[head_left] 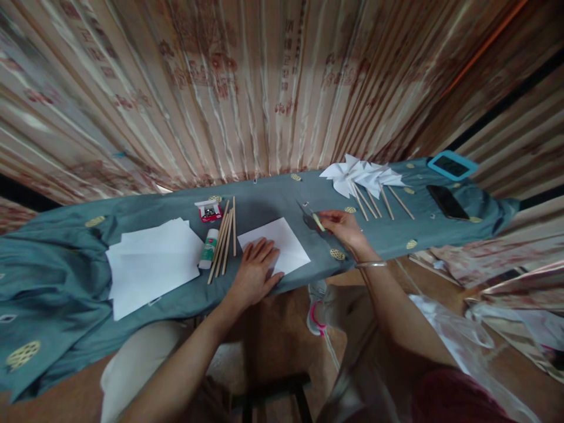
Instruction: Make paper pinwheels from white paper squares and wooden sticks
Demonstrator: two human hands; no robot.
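Note:
My left hand (257, 271) lies flat with fingers spread on a square sheet of white paper (288, 244), pressing it against the cloth. To the right of the sheet, my right hand (341, 228) is closed on a pair of scissors (318, 222) with yellow-green handles; their thin blades point away to the upper left. Left of the sheet lie several wooden sticks (225, 241), with a glue stick (208, 249) beside them. A small open red box (208, 211) holds tiny dark items. Several white paper pinwheels (363, 175) on sticks rest at the back right.
A stack of white paper (154, 264) lies on the left of the green-cloth table (277, 197). Toward the right end are a black phone (447, 201) and a blue-framed device (452, 166). A curtain (264, 88) hangs close behind the table. Below is a dark stool (273, 390).

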